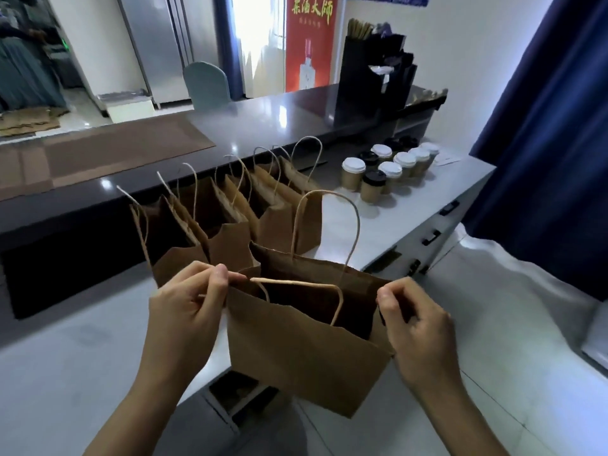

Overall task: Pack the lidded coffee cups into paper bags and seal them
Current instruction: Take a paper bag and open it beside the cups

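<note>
While both hands pinch its rim, we hold the paper bag (306, 350) open.
Left hand (184, 304) and right hand (418, 320) grip opposite edges; next, we judge, fetch a coffee cup (353, 174) from the desk (411, 212).

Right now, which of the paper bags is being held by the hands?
The nearest bag, in front of the row. The left hand and right hand pinch its top corners; the other bags stand untouched behind it.
</note>
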Demonstrator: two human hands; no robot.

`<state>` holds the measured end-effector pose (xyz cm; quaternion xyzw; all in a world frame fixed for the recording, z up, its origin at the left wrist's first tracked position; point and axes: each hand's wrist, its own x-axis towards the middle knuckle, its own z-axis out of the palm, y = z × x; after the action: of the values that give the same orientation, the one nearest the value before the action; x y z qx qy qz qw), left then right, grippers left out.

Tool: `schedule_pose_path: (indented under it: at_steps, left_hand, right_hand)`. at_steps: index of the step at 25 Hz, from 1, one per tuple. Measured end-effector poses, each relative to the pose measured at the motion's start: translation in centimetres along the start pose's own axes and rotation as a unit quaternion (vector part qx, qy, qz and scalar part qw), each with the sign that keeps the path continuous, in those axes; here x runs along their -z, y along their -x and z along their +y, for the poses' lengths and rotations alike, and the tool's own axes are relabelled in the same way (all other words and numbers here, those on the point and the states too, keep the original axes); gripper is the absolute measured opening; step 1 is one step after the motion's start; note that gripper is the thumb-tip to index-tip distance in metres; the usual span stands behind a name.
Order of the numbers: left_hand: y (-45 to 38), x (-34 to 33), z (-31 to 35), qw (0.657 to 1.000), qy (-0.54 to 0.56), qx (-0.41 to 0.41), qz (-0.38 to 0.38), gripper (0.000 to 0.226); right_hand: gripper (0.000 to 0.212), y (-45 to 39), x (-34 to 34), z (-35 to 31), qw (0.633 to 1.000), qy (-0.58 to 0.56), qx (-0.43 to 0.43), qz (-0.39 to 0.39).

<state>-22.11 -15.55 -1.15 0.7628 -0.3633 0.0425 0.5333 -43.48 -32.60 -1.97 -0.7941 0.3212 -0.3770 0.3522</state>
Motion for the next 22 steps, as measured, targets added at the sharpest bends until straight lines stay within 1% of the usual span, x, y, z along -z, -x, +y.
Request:
schedule_pose_path:
  at_steps: [4,7,9,12,14,19,22]
  left_hand:
    - [0.0,-5.5,3.9,1.0,0.009,-0.001,-0.024,0.024]
    - [0.2,-8.5,5.7,0.998,0.012,-0.005,-0.058,0.006]
    - [0.4,-10.4,6.7,0.997,0.018,-0.002,-0.08,0.013]
    - [0.3,-13.1,8.1,0.993,0.027,0.006,-0.115,0.018]
    - [0.0,-15.1,8.9,0.99,0.027,0.007,-0.138,0.019]
    - [-1.2,-18.7,10.2,0.983,0.016,-0.02,-0.181,0.032]
    - [-2.4,-20.8,10.1,0.972,-0.007,-0.05,-0.228,0.042]
  right_hand:
    - [0.013,-1.0,6.4,3.5,0.999,0.021,-0.047,0.004]
    - [0.014,-1.7,10.5,5.5,0.996,0.039,-0.082,0.007]
    - [0.016,-2.2,12.7,6.8,0.993,0.053,-0.106,0.014]
    - [0.008,-2.8,15.2,8.5,0.988,0.077,-0.129,0.03]
    - [0.005,-3.2,16.4,9.4,0.985,0.09,-0.139,0.043]
    - [0.007,-4.6,18.1,11.3,0.98,0.096,-0.155,0.075]
    - [0.007,-6.0,18.7,12.2,0.978,0.1,-0.163,0.088]
